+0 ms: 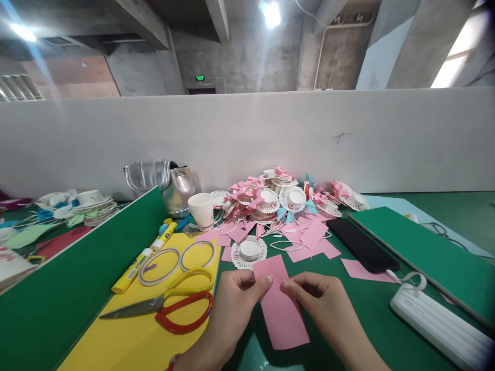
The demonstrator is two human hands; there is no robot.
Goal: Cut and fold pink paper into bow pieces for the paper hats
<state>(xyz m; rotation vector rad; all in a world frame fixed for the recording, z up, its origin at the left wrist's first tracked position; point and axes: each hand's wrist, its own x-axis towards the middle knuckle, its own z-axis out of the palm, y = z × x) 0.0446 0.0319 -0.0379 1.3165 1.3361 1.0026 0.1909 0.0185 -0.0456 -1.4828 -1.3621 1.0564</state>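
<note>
A pink paper strip (281, 314) is held up in front of me, tilted, with its long side running away from me. My left hand (240, 296) pinches its left edge near the far end, thumb on top. On the opposite edge, my right hand (317, 296) grips it between thumb and fingers. Just beyond the strip lies a small white hat-like piece (249, 251) with a frilled paper rim. More pink paper pieces (313, 237) and white string loops are scattered behind it.
Scissors (166, 304) with yellow and red handles, tape rolls (159, 266) and glue sticks (133, 270) rest on yellow paper. Behind stand a paper cup (201, 210) and a pile of decorated paper hats (266, 198). Rightward are a phone (361, 245) and power strip (441, 319).
</note>
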